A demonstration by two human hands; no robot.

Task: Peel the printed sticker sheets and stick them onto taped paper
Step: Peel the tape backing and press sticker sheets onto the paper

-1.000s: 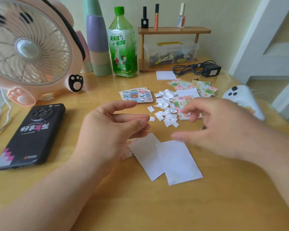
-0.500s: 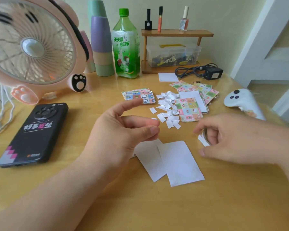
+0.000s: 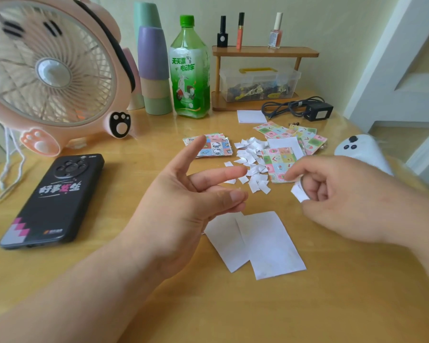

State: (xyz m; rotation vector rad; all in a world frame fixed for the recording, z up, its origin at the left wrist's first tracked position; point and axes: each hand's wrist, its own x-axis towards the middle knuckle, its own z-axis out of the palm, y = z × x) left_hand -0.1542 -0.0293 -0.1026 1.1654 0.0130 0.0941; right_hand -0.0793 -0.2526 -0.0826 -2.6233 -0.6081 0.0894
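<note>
Left hand (image 3: 183,206) hovers, fingers loose and spread, holding nothing. Right hand (image 3: 352,204) pinches a small white scrap (image 3: 299,193). Two overlapping white paper sheets (image 3: 270,246) lie flat between the hands, long axes near-to-far, far ends tilted left. Sticker sheet (image 3: 279,163) lies flat beyond.

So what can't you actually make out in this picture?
All from the head view:
1. The white scrap pinched in the right hand: curled fingers hide most of it, so I cannot tell if it is sticker or backing.
2. The white paper: the left hand covers its upper left part, and no tape shows.
3. The fan: cut off by the left edge.
4. What is inside the plastic box: too small and blurry.
</note>
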